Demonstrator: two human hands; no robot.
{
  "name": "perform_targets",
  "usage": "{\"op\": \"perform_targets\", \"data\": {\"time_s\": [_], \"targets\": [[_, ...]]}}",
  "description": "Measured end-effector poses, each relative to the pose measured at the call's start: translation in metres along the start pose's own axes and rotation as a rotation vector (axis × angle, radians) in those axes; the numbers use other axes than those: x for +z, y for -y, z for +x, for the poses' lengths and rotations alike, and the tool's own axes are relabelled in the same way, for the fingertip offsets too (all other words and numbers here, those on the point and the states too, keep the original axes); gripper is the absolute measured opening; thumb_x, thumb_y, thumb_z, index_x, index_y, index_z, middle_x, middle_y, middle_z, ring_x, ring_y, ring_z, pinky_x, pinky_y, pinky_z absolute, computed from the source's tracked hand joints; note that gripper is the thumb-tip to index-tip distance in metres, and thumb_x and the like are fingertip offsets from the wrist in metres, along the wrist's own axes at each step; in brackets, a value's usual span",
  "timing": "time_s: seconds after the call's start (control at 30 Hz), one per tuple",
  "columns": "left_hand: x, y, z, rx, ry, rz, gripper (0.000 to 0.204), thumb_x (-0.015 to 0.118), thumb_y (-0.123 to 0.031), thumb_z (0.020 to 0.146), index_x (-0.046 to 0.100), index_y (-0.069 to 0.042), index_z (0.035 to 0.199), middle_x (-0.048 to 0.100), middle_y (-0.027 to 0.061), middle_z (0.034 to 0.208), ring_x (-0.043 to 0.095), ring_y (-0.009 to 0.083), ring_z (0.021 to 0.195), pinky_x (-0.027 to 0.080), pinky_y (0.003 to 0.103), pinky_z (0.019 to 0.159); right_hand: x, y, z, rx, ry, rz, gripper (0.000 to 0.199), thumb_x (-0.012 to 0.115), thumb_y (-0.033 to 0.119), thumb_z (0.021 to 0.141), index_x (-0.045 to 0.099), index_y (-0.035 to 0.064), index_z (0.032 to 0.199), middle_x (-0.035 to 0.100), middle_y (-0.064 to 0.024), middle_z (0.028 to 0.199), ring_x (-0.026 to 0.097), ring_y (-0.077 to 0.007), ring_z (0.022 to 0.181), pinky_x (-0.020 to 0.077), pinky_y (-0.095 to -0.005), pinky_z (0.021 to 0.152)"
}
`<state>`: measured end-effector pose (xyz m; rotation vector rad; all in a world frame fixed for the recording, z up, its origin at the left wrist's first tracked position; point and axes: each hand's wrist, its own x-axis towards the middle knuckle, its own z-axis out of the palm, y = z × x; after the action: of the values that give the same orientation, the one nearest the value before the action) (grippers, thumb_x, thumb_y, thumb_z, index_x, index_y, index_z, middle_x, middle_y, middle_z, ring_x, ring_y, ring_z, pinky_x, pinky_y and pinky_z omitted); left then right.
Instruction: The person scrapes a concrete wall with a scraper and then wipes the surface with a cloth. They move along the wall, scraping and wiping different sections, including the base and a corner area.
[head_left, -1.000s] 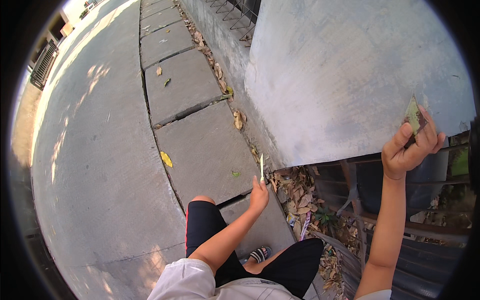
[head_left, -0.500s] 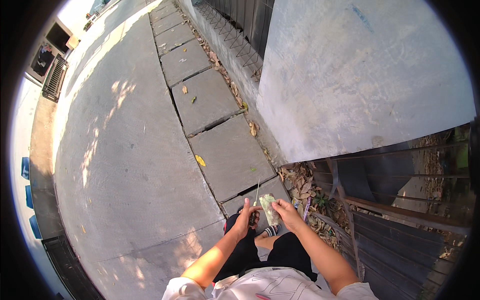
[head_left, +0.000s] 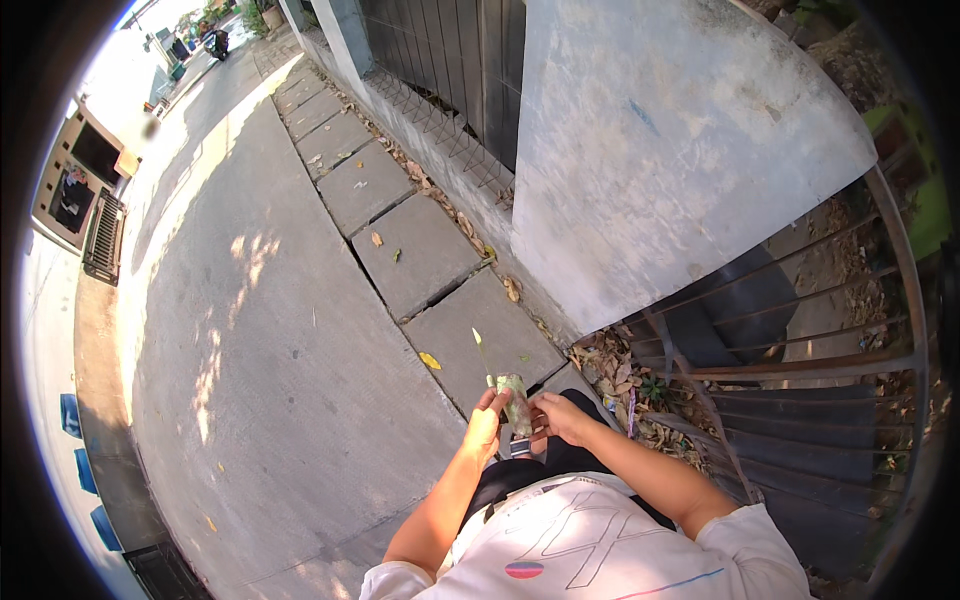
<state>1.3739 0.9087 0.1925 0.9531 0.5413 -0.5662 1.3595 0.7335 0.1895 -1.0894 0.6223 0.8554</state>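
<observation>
Both hands meet at waist height, just in front of the grey wall pillar (head_left: 680, 150). The left hand (head_left: 487, 425) and right hand (head_left: 560, 418) pinch a small greenish folded leaf piece (head_left: 516, 402), steadying it between fingertips, seemingly for folding.

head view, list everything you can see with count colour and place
greenish strip: one, pale green, held between both hands
thin stem: one, yellow-green, sticking up by the left hand
concrete slabs: a row, grey, along the wall base
yellow leaf: one, on the nearest slab
pillar: one, grey, upper right
metal gate: one, dark, right
dry leaves: many, brown, at the pillar foot
left hand: on the strip
right hand: on the strip
</observation>
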Motion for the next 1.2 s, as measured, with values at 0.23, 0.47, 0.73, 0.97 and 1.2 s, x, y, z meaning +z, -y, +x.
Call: {"op": "perform_targets", "data": {"time_s": [0.23, 0.47, 0.73, 0.97, 1.2], "targets": [[-0.032, -0.049, 0.038, 0.011, 0.098, -0.069, 0.032, 0.058, -0.029, 0.098, 0.053, -0.007, 0.122, 0.064, 0.0043, 0.104, 0.062, 0.0166, 0.094, 0.052, 0.033, 0.081, 0.04, 0.031, 0.064, -0.01, 0.294, -0.038, 0.026, 0.049, 0.021, 0.101, 0.054, 0.0078, 0.123, 0.066, -0.008, 0.113, 0.066, -0.0196, 0.104, 0.054, -0.0349, 0.086], [-0.072, -0.16, 0.102, -0.098, 0.186, -0.023, 0.03, 0.054, -0.026, 0.1, 0.053, -0.006, 0.123, 0.062, 0.0081, 0.123, 0.059, 0.0192, 0.11, 0.048, 0.037, 0.094, 0.101, 0.095, 0.168, 0.011, 0.508, 0.142, 0.017, 0.053, 0.028, 0.101, 0.058, 0.0145, 0.111, 0.065, 0.0018, 0.101, 0.062, -0.0115, 0.087, 0.0506, -0.0321, 0.081], [-0.125, -0.295, 0.179, 0.077, -0.047, 0.066, 0.019, 0.052, -0.024, 0.101, 0.056, -0.008, 0.11, 0.062, 0.0062, 0.102, 0.061, 0.0197, 0.095, 0.052, 0.035, 0.078, 0.182, 0.197, 0.256, -0.107, 0.105, 0.18, 0.024, 0.056, 0.018, 0.098, 0.045, 0.0009, 0.111, 0.059, -0.0068, 0.082, 0.062, -0.0177, 0.065, 0.048, -0.0296, 0.053], [-0.274, -0.34, 0.208, 0.264, -0.628, 0.702, 0.023, 0.056, -0.027, 0.099, 0.058, -0.004, 0.096, 0.061, 0.0046, 0.086, 0.057, 0.015, 0.076, 0.047, 0.032, 0.067, 0.088, 0.208, 0.355, -0.361, -0.573, -0.569, 0.034, 0.046, 0.029, 0.096, 0.058, 0.0052, 0.118, 0.068, -0.0197, 0.098, 0.066, -0.0332, 0.086, 0.0499, -0.0429, 0.071], [-0.441, -0.336, 0.174, -0.141, -0.813, 1.07, 0.027, 0.057, -0.019, 0.095, 0.058, 0.005, 0.106, 0.065, 0.0145, 0.098, 0.064, 0.0239, 0.088, 0.051, 0.038, 0.079, 0.052, 0.226, 0.332, -0.108, -0.941, -0.718, 0.034, 0.05, 0.037, 0.096, 0.06, 0.0062, 0.108, 0.068, -0.0222, 0.099, 0.064, -0.041, 0.097, 0.0498, -0.0473, 0.083]]}}
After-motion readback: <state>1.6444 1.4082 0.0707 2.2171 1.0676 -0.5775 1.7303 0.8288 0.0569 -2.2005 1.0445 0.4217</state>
